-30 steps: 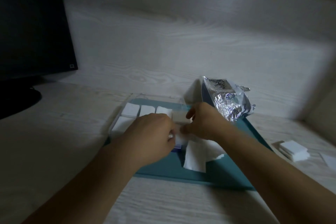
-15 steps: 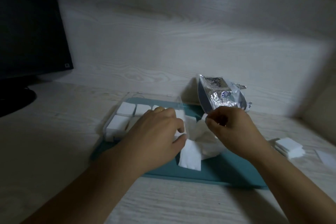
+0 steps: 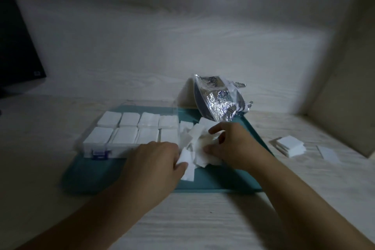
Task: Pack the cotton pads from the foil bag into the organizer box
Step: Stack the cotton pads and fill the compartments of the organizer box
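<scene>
so the organizer box [image 3: 129, 136] sits on a teal mat [image 3: 233, 180] on the worktop [image 3: 203, 219], and i count eight compartments showing, two rows of four, every one filled with white cotton pads [image 3: 125, 138]. it has one purple latch [image 3: 99, 153] on the near wall. one foil bag [image 3: 219, 103] stands crumpled at the far right corner of the mat, touching it.

just right of the box there's a loose messy heap of pads [image 3: 194, 144] on the mat, too jumbled to count. left hand [image 3: 154, 166] is curled at the near-left edge of the heap with thumb and fingers pinching a pad. right hand [image 3: 237, 146] has its fingers bent down into the far-right side of the heap, gripping pads there. two hands, both busy with the same pile.

off the mat to the right: one small stack of pads [image 3: 290, 145] and one single flat pad [image 3: 327, 153] beside it. one dark monitor [image 3: 18, 42] at the far left edge.

versus half a second back: the left hand was covering the right end of the box, now it's pulled off toward the heap so all eight compartments show. the right hand was up near the bag mouth, now it's down in the pile.
</scene>
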